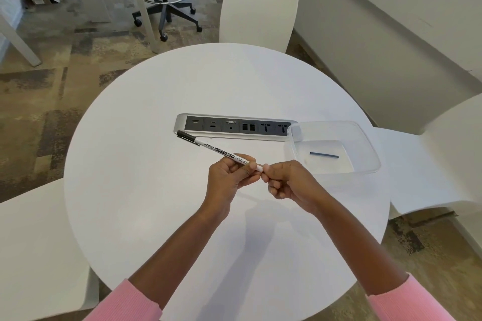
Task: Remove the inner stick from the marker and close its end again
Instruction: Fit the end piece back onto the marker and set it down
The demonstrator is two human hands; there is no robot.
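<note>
A: Starting on the left, what's the left hand [229, 172] doing?

B: Its fingers [246, 170] are curled shut around the whiteboard marker [221, 151], near the rear end of the barrel. The black cap [185, 135] is on and points up and away to the left, above the round white worktop [156, 203].

A: And the right hand [284, 181]?

B: Its fingers [266, 168] are pinched tight at the very end of the barrel. I'd judge it's pressing the end plug back in, but the plug itself is hidden under the fingertips.

A: So the stick is already out?

B: Seems so. A dark blue inner stick [324, 155] lies flat in the clear plastic tub [365, 138] to the right, well apart from the hands.

A: How should the closing be done?

B: Hold the barrel steady with the left hand, keep the plug in line with the barrel, and push straight in until it seats flush. Pushing at an angle could jam it or bend the thin barrel.

A: Counts?

B: One marker, one cap, one stick, one tub, one socket strip [234, 126] set into the worktop, three white chairs [258, 8] around it.
</note>
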